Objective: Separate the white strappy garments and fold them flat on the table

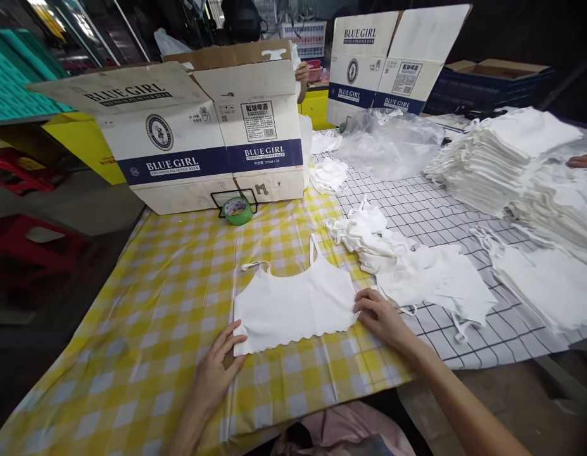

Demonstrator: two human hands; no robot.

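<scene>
A white crop camisole (296, 301) with thin straps and a scalloped hem lies spread flat on the yellow checked tablecloth (179, 278). My left hand (220, 361) has the lower left corner between thumb and fingers. At the opposite lower corner, the fingers of my right hand (381, 316) are closed on the side edge. One strap stands up at the top right; the other lies folded over at the top left. Just right of the camisole is a loose heap of similar white tops (426, 275).
Cardboard cartons (217, 133) stand upright at the back, with a green tape roll (237, 211) before them. Stacked white garments (506, 158) and a clear plastic bag (388, 142) lie on the right. Another person's hand (582, 162) shows at the right edge. Red stools (31, 247) stand left.
</scene>
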